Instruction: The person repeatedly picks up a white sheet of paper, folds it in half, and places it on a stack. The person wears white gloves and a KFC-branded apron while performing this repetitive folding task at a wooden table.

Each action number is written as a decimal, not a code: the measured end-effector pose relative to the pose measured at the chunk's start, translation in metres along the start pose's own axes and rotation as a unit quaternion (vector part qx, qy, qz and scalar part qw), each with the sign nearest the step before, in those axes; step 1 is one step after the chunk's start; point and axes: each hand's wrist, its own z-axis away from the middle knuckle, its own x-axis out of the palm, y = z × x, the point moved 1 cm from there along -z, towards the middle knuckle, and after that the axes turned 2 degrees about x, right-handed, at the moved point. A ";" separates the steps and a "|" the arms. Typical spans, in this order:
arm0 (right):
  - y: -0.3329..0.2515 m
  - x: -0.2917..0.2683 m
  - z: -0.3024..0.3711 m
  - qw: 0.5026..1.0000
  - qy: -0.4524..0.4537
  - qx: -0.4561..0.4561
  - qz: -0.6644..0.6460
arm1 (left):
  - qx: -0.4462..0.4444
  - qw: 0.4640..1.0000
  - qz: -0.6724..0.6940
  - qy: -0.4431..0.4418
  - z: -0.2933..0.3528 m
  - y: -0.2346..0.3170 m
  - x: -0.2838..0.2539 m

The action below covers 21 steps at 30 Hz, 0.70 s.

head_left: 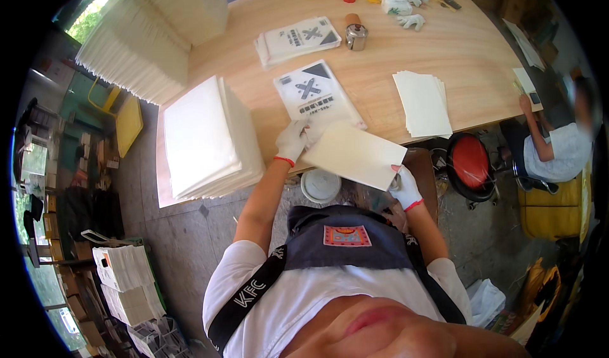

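- Cream rectangular paper sheet (358, 153), gripped at its right corner by the white-gloved, red-cuffed right hand (406, 190), thumb on top.
- Left end beside curled fingers of the white-gloved, red-cuffed left hand (292, 140); cannot tell whether grasping it.
- Plain, flat, slanting over the near edge of a pale wooden table (460, 47).

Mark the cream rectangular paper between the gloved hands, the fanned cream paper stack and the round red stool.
Cream rectangular paper (358, 155): head view, middle of its upper face.
Fanned cream paper stack (422, 106): head view, on its top sheet.
Round red stool (469, 160): head view, on its seat.
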 end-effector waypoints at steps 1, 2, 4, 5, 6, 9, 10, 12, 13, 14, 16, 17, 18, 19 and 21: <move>0.006 -0.002 -0.002 1.000 0.015 -0.009 -0.018 | 0.009 1.000 0.029 -0.005 0.000 -0.002 -0.001; 0.012 -0.006 -0.003 0.999 0.011 -0.011 -0.030 | 0.019 0.998 0.059 -0.009 -0.002 -0.006 -0.003; 0.019 0.000 -0.001 0.999 0.002 -0.013 -0.053 | 0.031 0.995 0.095 -0.004 0.000 -0.008 -0.006; 0.022 0.000 0.000 0.998 -0.003 -0.010 -0.058 | 0.033 0.995 0.096 -0.008 0.000 -0.009 -0.007; 0.026 0.001 0.001 0.998 -0.007 -0.007 -0.064 | 0.036 0.995 0.096 -0.013 -0.002 -0.010 -0.009; 0.036 0.010 0.001 0.997 0.023 -0.027 -0.071 | 0.063 0.992 0.113 -0.003 -0.003 -0.011 -0.012; 0.037 0.015 0.001 0.996 0.041 -0.037 -0.071 | 0.074 0.990 0.121 0.004 -0.002 -0.010 -0.013; 0.035 0.021 0.003 0.996 0.050 -0.034 -0.069 | 0.072 0.989 0.125 0.008 0.001 -0.008 -0.016; 0.034 0.023 0.004 0.996 0.055 -0.033 -0.068 | 0.071 0.989 0.127 0.011 0.002 -0.007 -0.016; 0.035 0.026 0.006 0.997 0.046 -0.041 -0.044 | 0.078 0.989 0.128 0.018 0.005 -0.007 -0.015; 0.034 0.032 0.010 0.998 0.032 -0.059 0.005 | 0.093 0.986 0.133 0.029 0.009 -0.003 -0.009; 0.034 0.036 0.011 0.997 0.023 -0.065 0.017 | 0.100 0.986 0.128 0.018 0.011 0.000 -0.005; 0.038 0.041 0.013 0.997 0.015 -0.069 0.029 | 0.105 0.987 0.124 0.005 0.017 0.004 -0.003; 0.039 0.045 0.014 0.997 0.007 -0.072 0.041 | 0.109 0.987 0.119 -0.007 0.022 0.007 0.001; 0.040 0.048 0.013 0.998 -0.021 -0.064 0.014 | 0.111 0.966 0.185 0.146 0.026 -0.001 0.024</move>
